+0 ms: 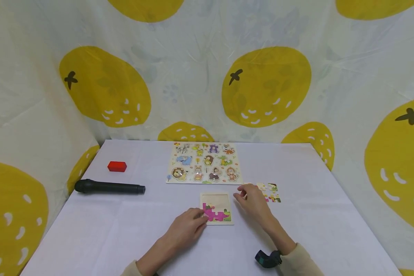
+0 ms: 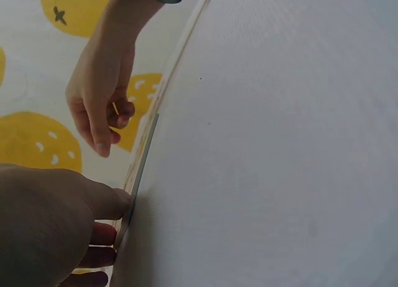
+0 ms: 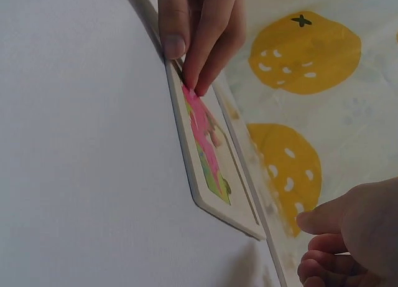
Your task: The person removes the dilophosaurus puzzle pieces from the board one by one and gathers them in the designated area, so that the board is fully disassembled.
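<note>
A small wooden puzzle tray [image 1: 222, 200] lies on the white table, its lower part filled with pink and green jigsaw pieces [image 1: 216, 216]. At its left side my left hand [image 1: 185, 227] rests fairly straight fingers on the pink pieces, with the thumb [image 3: 175, 45] at the tray's edge in the right wrist view. My right hand [image 1: 256, 203] hovers right of the tray, fingers loosely bent, nothing visible between them; the left wrist view shows this hand [image 2: 102, 91] too. Beside it lie several loose jigsaw pieces [image 1: 272, 188], partly hidden by the hand.
Behind the tray lies a larger animal puzzle board [image 1: 203, 166]. On the left are a black microphone-shaped object [image 1: 108, 187] and a red block [image 1: 117, 166]. A dark curved device [image 1: 268, 259] sits by the right sleeve. A lemon-patterned curtain [image 1: 193, 76] stands behind the table.
</note>
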{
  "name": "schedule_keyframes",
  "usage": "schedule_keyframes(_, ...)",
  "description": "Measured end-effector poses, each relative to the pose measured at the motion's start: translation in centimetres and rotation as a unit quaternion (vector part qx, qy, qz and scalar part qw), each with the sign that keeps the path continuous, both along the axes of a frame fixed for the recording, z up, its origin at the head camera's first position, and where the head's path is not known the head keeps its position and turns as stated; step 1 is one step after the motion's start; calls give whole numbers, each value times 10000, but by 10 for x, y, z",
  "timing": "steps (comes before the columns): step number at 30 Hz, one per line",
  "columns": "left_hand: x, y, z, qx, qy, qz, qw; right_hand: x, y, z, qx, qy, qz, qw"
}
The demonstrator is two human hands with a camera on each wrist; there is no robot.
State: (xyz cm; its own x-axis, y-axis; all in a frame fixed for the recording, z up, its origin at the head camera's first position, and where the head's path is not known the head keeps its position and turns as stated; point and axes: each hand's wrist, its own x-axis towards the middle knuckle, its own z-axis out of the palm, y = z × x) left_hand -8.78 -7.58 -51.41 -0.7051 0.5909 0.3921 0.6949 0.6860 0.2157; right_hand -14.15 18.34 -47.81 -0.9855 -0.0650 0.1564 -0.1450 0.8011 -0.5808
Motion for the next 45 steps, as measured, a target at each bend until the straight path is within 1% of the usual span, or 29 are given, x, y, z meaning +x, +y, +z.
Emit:
schedule_keyframes(7, 0, -1, -1, 11, 7, -35, 10000, 1, -21, -5, -56, -382, 244, 9990)
schedule_keyframes(11, -1, 0, -2, 20, 91, -32, 10000, 5, -31, -8, -50, -521, 423, 9977)
schedule_keyframes(19, -1, 0, -3, 38, 85, -26, 10000, 9, -49, -14, 262, -465, 970, 9939)
schedule_keyframes(23, -1, 0, -4, 74, 191, -35, 9998, 12, -56, -15, 402, -411, 1159, 9916)
schedule_keyframes(27, -2, 0, -6, 143, 328, -59, 9993, 13, -58, -17, 449, -253, 1332, 9897)
schedule_keyframes(30, -2, 1, -8, 160, 400, -65, 9990, 13, -59, -18, 449, -245, 1391, 9890)
schedule_keyframes(33, -3, 1, -8, 142, 447, -59, 9989, 12, -59, -18, 400, -336, 1421, 9885)
schedule_keyframes(40, -1, 1, -6, 111, 308, -39, 9995, 10, -59, -18, 332, -616, 1471, 9866)
schedule_keyframes(45, -1, 1, -6, 154, 377, -17, 9992, 11, -58, -17, 149, -740, 1469, 9863)
